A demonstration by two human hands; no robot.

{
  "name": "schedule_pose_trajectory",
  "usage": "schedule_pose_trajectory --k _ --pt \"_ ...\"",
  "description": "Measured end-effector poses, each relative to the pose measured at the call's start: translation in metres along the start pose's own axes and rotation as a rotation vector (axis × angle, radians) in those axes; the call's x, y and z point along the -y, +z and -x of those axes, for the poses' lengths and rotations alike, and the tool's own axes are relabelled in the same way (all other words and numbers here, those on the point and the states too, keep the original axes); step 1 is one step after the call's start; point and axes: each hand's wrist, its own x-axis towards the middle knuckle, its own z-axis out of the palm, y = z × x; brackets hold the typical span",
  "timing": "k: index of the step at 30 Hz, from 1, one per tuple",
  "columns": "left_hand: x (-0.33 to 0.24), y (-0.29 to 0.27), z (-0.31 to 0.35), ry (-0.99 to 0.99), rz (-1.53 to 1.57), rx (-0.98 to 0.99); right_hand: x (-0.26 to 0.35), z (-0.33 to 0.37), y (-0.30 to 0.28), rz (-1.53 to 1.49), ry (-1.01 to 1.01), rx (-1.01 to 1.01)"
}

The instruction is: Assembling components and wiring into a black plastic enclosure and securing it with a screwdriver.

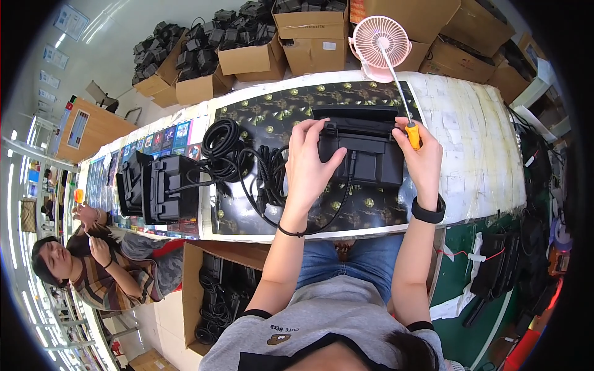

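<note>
A black plastic case (377,164) with latches lies on the patterned black mat (272,106), its lid raised at the far side. My left hand (311,161) grips the case's left end, fingers over the far corner and thumb on top. In my right hand (425,162) is a screwdriver (413,135) with a yellow handle, its long shaft pointing away from me. That hand is at the case's right end; whether it touches the case is hard to tell. From the case a black cable (351,176) curves left toward a coiled cable (221,139).
More black cases (170,185) stand on the table's left. At the back edge is a pink fan (380,43). Cardboard boxes (250,59) full of black parts line the far side. An open carton (193,290) sits below the table; another person (124,266) sits left.
</note>
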Motion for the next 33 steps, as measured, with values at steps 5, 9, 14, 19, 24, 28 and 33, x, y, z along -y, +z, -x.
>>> schedule_pose_trajectory --k 5,9,14,19,24,28,33 --pt "0.005 0.0 0.001 0.126 0.059 -0.013 0.006 0.002 -0.006 0.191 0.037 0.061" --pt "0.008 0.002 0.003 0.148 0.163 -0.006 0.011 0.009 -0.008 0.121 0.033 0.09" --pt "0.007 0.004 0.016 0.089 0.144 -0.048 0.017 0.013 -0.01 0.09 -0.06 0.026" --pt "0.008 0.0 0.024 0.116 0.138 -0.056 0.026 0.006 -0.009 0.245 0.067 0.097" --pt "0.009 -0.001 0.029 0.254 0.035 -0.138 0.032 0.013 -0.009 0.241 0.017 0.064" --pt "0.008 -0.001 0.037 0.252 0.034 -0.163 0.032 0.03 -0.017 0.149 0.039 0.068" --pt "0.01 -0.003 0.049 0.274 0.067 -0.197 0.03 0.038 -0.022 -0.046 0.101 0.121"
